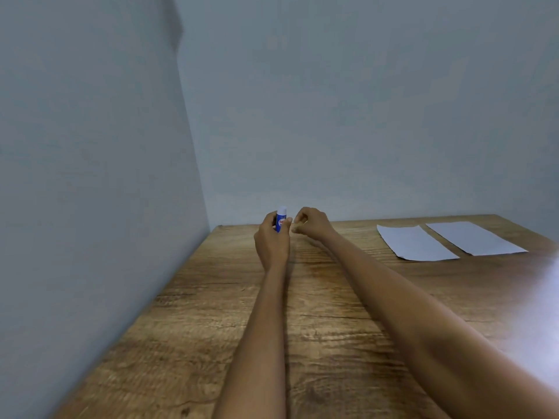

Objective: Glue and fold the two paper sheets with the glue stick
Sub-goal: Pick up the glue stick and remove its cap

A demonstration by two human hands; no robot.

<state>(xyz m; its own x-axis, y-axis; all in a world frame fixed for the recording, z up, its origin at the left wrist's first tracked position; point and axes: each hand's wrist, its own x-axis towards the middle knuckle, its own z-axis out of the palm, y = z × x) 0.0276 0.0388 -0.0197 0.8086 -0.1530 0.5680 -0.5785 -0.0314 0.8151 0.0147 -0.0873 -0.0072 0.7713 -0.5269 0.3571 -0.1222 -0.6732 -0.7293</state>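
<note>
Glue stick [281, 218]: blue body with a white end uppermost, held upright at the far side of the worktop [317, 343], close to the back wall [332, 116].
Left hand [272, 240]: fingers wrapped round the lower body of the glue stick, clamped on it; the hold appears meant to steady the tube.
Right hand [311, 223]: just beside the left hand, fingers curled and pinched together; whether anything small lies between the fingertips cannot be told.
Cap status: the white end may be the cap or the exposed top; blur prevents a firm reading.
Probable purpose of the pose: both hands brought together at the stick suggest uncapping or winding the glue up, one hand gripping and the other working.
Near paper sheet [416, 243]: flat on the worktop at the far right, well apart from both hands, unfolded.
Far paper sheet [475, 238]: flat just beside the first, to its right, a narrow strip of wood showing between them; also unfolded.
Sheet placement: laid side by side and clear of the hands, judged convenient for gluing in turn.
Task progress: early; no fold visible on either sheet, and any glue would not show at this range.
Risk: reaching rightward with an open stick could smear the worktop.
</note>
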